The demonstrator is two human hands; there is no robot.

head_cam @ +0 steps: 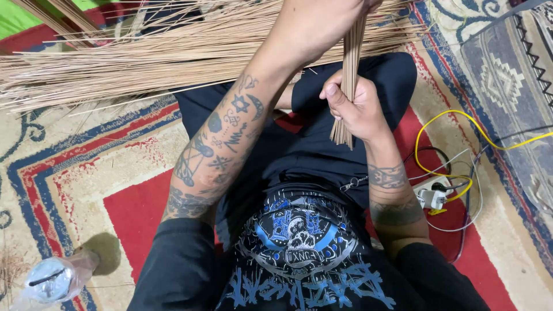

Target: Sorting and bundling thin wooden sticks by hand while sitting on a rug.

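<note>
1. The right hand (354, 109) was wrapped in a full grip around a small bundle of thin sticks (347, 75), fingers pressed together about its lower part, with the cut ends poking out just below the fist.
2. The bundle stood roughly upright over the person's lap, its upper length running to the top edge of the view.
3. The left hand (322, 23) reached up to the same bundle near the frame edge (only partly in view), so whether its grip was closed on the sticks could not be told.
4. A large loose pile of sticks (132, 63) lay fanned across the patterned rug (75, 173) beyond the knees.
5. Judgement: each stick looked light, stiff and brittle, liable to slide out singly; a firm hold near the ends, as here, would seem to keep them aligned.
6. Nearby on the rug: a yellow cable (461, 124), a white plug adapter (431, 197) and a clear plastic bottle (55, 279).
</note>
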